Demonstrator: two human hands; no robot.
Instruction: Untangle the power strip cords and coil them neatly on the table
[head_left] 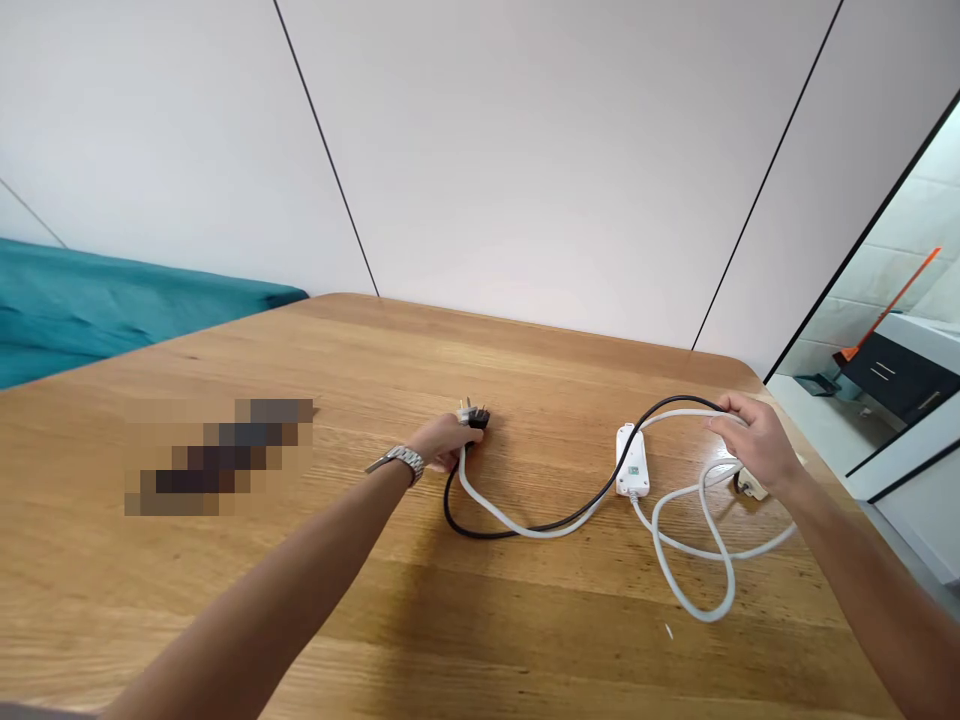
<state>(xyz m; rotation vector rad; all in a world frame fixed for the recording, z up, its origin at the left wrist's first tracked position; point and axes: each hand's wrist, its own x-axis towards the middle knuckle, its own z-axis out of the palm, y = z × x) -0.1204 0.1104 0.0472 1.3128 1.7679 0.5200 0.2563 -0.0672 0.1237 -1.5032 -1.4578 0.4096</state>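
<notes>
My left hand point(446, 440), with a metal watch on its wrist, is closed around two power plugs, one white point(466, 412) and one black point(478, 419), prongs pointing away from me. From them a black cable point(480, 537) and a white cable point(551, 534) run side by side across the wooden table to my right hand point(754, 440), which pinches both. Under the cables lies a white power strip point(631, 462). Loops of white cable point(694, 612) spread below my right hand. Partly behind that hand sits a small pale block point(751, 486), its kind unclear.
The wooden table point(360, 360) reaches to a white panelled wall. A pixelated dark object point(225, 455) lies on its left side. A teal sofa point(135, 300) stands at the far left; a doorway at right shows an orange-handled broom point(892, 305) and a dark cabinet point(892, 375).
</notes>
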